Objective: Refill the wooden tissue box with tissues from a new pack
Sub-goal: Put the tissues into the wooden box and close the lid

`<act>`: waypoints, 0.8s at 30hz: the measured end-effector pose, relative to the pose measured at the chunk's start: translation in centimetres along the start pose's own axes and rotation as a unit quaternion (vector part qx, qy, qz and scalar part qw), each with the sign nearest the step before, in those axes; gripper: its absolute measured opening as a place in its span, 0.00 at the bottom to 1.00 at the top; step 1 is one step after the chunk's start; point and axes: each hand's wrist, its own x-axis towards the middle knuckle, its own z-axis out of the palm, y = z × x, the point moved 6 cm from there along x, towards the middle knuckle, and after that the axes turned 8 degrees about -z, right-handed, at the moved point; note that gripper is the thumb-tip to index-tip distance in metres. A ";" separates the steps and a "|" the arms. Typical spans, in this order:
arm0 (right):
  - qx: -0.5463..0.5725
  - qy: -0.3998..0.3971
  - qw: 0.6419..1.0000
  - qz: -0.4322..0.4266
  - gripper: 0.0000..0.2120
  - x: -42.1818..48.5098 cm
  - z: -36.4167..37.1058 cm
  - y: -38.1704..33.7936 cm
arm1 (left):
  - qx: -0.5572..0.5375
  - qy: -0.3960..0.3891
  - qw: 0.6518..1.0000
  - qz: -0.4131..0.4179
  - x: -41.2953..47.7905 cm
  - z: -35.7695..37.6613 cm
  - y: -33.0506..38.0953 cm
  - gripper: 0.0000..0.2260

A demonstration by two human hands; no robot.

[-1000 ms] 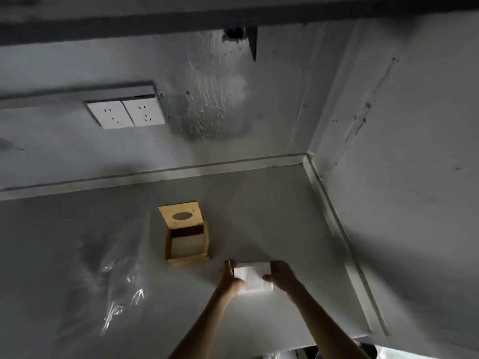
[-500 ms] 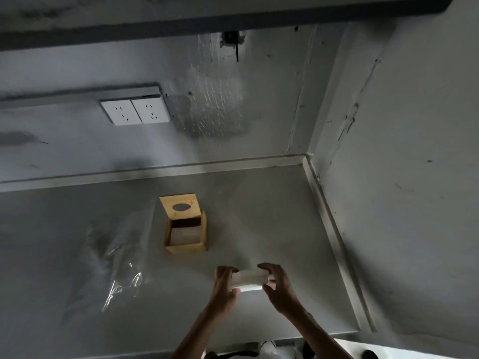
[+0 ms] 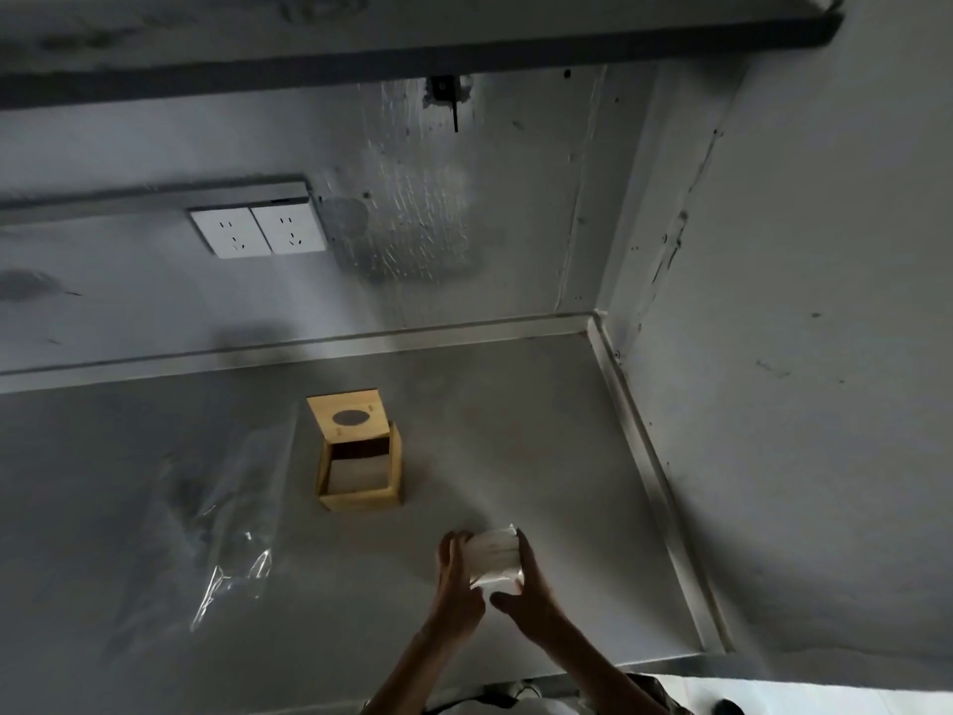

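The wooden tissue box (image 3: pixel 361 495) stands on the grey counter with its lid (image 3: pixel 349 416) tilted back, an oval slot in it. Pale tissue shows inside the box. Nearer to me, right of the box, both hands hold a white stack of tissues (image 3: pixel 492 555), tipped on edge above the counter. My left hand (image 3: pixel 456 580) grips its left side and my right hand (image 3: pixel 531 593) its right side and underside. A bit of clear wrap hangs at the stack's lower edge.
A crumpled clear plastic bag (image 3: pixel 227 534) lies on the counter (image 3: pixel 541 430) left of the box. Two white wall sockets (image 3: pixel 258 232) sit on the back wall. A side wall closes the counter on the right, with a raised rim along it.
The stack has turned from lying flat between my hands to standing on edge. My hands have come closer together around it, and the view has shifted slightly.
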 end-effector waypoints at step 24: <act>-0.541 -0.148 0.800 -0.213 0.25 2.8 1.9 -6.5 | 0.087 -0.038 0.994 0.050 1.5 -1.9 -3.4 0.19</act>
